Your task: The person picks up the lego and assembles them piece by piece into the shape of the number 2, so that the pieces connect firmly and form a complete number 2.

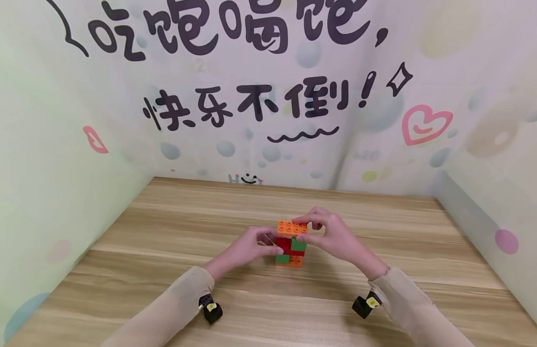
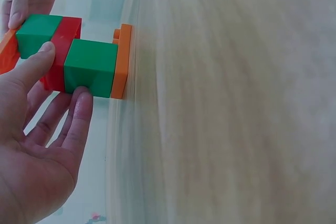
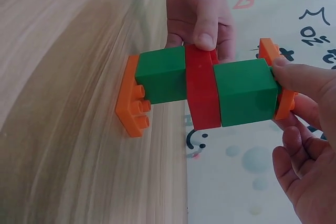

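Note:
A stack of toy building bricks stands on the wooden table in front of me. From the bottom it has an orange base plate [image 3: 126,100], a green brick [image 3: 161,74], a flat red brick [image 3: 201,90], a second green brick [image 3: 247,93] and an orange top plate [image 1: 290,227] with studs. My left hand [image 1: 256,242] grips the stack at the red brick from the left, thumb on its front, fingers behind. On the right, my right hand [image 1: 333,235] pinches the orange top plate, with the thumb close to the upper green brick's edge.
The wooden table [image 1: 186,212] reaches back to a printed cloth wall [image 1: 294,159] with black lettering and hearts. Pale side walls [image 1: 43,168] close off both sides. Each sleeve carries a small black wrist camera [image 1: 213,312].

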Demonstrator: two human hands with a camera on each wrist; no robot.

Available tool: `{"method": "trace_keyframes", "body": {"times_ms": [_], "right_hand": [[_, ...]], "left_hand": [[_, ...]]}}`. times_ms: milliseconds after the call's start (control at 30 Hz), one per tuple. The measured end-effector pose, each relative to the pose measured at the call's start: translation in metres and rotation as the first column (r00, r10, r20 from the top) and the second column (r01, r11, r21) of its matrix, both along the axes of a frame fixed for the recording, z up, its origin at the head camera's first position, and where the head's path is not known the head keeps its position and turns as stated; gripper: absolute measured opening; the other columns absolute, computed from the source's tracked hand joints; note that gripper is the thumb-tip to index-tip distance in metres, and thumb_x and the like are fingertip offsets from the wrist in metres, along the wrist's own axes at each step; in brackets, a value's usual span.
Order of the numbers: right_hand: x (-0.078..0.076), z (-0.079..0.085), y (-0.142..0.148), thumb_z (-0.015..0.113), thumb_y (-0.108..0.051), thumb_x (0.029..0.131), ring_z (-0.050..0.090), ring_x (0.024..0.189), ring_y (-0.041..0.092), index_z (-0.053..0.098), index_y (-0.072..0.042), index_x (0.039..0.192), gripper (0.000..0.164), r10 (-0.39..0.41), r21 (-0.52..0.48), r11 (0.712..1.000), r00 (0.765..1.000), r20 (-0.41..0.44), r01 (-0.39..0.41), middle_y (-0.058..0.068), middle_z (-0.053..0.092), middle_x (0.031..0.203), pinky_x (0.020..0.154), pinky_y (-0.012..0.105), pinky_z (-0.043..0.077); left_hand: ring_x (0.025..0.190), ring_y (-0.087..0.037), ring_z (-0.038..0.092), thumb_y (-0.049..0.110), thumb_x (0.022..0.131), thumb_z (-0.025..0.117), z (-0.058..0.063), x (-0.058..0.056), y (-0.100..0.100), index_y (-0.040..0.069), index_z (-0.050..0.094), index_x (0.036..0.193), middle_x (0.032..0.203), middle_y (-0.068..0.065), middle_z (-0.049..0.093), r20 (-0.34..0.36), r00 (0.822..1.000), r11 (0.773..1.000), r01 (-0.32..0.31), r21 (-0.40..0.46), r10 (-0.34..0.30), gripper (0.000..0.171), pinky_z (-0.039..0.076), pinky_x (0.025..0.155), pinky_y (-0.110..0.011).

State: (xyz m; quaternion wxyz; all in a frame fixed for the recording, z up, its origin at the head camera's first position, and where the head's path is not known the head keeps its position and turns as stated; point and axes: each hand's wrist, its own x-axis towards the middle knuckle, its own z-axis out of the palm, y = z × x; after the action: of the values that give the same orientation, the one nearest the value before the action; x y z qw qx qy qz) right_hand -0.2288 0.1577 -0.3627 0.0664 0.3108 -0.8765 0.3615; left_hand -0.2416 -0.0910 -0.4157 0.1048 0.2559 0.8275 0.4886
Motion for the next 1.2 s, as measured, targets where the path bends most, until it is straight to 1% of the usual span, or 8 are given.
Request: {"method": "trace_keyframes", "body": {"times_ms": [300,467,567,733,867,1033,1200], "right_hand": [[0.0,-0.005,0.001,0.082,-0.027,0.081,0.046,0.078,0.012,0.074,-0.023,0.115,0.036,-0.002,-0.002,1.0,1.0,-0.027,0.002,-0.008,0.062,0.091,0.066,0.024,0.041],[0.0,-0.007,0.001,0.081,-0.029,0.081,0.048,0.08,0.015,0.073,-0.023,0.116,0.036,-0.004,-0.01,1.0,1.0,-0.023,0.004,-0.007,0.063,0.094,0.068,0.024,0.042],[-0.001,-0.008,0.003,0.078,-0.026,0.086,0.05,0.083,0.015,0.072,-0.022,0.118,0.033,0.02,-0.017,1.0,1.0,-0.024,-0.021,-0.006,0.065,0.099,0.072,0.024,0.045],[-0.002,-0.007,0.008,0.069,-0.017,0.092,0.053,0.088,0.01,0.069,-0.022,0.124,0.032,0.074,-0.007,0.997,0.996,-0.043,-0.075,-0.005,0.066,0.107,0.078,0.025,0.049],[-0.003,-0.007,0.01,0.066,-0.017,0.094,0.053,0.091,0.008,0.068,-0.022,0.127,0.033,0.097,0.007,0.995,0.994,-0.042,-0.097,-0.006,0.065,0.108,0.08,0.025,0.05],[-0.003,-0.006,0.012,0.066,-0.018,0.095,0.053,0.092,0.008,0.067,-0.023,0.128,0.034,0.109,0.013,0.994,0.994,-0.025,-0.108,-0.007,0.063,0.106,0.082,0.026,0.05],[-0.002,-0.006,0.012,0.066,-0.019,0.095,0.052,0.092,0.01,0.067,-0.023,0.128,0.033,0.108,0.002,0.994,0.994,-0.003,-0.108,-0.007,0.062,0.104,0.079,0.029,0.05]], "left_hand": [[0.089,-0.014,0.064,0.025,0.087,0.076,0.0,-0.001,0.0,0.011,0.071,0.113,0.104,-0.005,0.073,0.019,1.0,1.0,-0.003,0.007,0.003,0.031,0.053,0.079,-0.029],[0.089,-0.014,0.063,0.024,0.087,0.076,0.001,-0.002,0.001,0.01,0.07,0.115,0.106,-0.006,0.073,0.023,1.0,1.0,0.002,0.015,-0.002,0.032,0.053,0.079,-0.029],[0.09,-0.014,0.063,0.024,0.087,0.076,0.001,-0.002,0.001,0.01,0.07,0.116,0.107,-0.006,0.073,0.022,1.0,1.0,0.002,0.013,-0.002,0.033,0.053,0.079,-0.029],[0.09,-0.014,0.064,0.023,0.087,0.077,0.002,-0.001,0.001,0.01,0.07,0.117,0.107,-0.006,0.073,0.017,1.0,1.0,-0.008,0.003,0.008,0.033,0.053,0.079,-0.028],[0.089,-0.014,0.064,0.022,0.087,0.077,0.002,-0.001,0.001,0.01,0.07,0.117,0.107,-0.006,0.073,0.018,1.0,1.0,-0.012,0.001,0.012,0.033,0.053,0.079,-0.028],[0.089,-0.014,0.064,0.022,0.087,0.077,0.002,-0.001,0.001,0.01,0.07,0.116,0.106,-0.007,0.073,0.018,1.0,1.0,-0.007,0.006,0.007,0.032,0.053,0.079,-0.028],[0.089,-0.015,0.064,0.023,0.087,0.077,0.001,-0.001,0.0,0.011,0.07,0.115,0.106,-0.006,0.073,0.018,1.0,1.0,0.0,0.011,0.0,0.032,0.053,0.079,-0.029]]}}
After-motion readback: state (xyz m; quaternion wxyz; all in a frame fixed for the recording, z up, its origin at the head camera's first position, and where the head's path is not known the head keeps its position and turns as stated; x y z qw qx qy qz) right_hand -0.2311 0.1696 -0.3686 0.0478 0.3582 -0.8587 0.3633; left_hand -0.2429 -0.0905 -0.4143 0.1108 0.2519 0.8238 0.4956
